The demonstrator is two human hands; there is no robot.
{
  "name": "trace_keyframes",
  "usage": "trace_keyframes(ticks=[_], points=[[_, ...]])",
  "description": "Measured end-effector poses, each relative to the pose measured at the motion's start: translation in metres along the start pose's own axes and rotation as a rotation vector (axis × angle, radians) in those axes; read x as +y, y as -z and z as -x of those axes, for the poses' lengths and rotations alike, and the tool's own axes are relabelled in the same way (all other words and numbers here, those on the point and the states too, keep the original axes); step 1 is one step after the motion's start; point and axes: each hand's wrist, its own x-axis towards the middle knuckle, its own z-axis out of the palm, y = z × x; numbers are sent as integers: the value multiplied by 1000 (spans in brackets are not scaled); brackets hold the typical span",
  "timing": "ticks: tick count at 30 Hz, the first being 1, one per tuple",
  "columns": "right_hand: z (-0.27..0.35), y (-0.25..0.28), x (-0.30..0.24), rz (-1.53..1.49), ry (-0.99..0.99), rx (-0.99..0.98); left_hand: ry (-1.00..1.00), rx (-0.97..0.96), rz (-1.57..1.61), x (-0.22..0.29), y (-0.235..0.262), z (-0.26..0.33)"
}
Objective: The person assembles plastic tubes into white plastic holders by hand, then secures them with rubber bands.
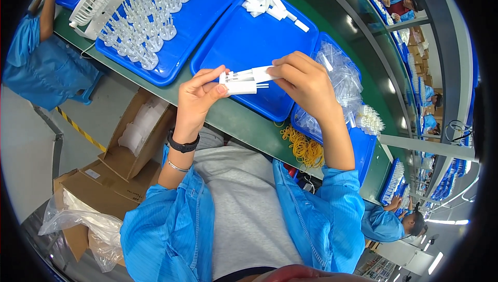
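Pinching the white plastic pieces (pixel 244 80) from both ends, the left hand (pixel 199 95) clamps the 9 o'clock end and the right hand (pixel 303 80) the 3 o'clock end — long axis level, above the middle blue tray (pixel 228 48).
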Motion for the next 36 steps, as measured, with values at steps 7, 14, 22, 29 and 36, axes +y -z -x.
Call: trace_keyframes(ticks=[7,14,22,29,36], points=[[-7,10,-10,-97,-165,-98,-46,-35,-58,3,2,1],[-4,6,-10,-73,-101,-86,-102,-42,-78,7,3,3],[-2,6,-15,-89,-82,-55,-61,-90,-72,8,-1,4],[-4,4,-25,-235,-92,-63,-32,-128,-45,5,-2,4],[-5,7,-21,-465,-111,-140,-24,-167,3,5,-1,5]])
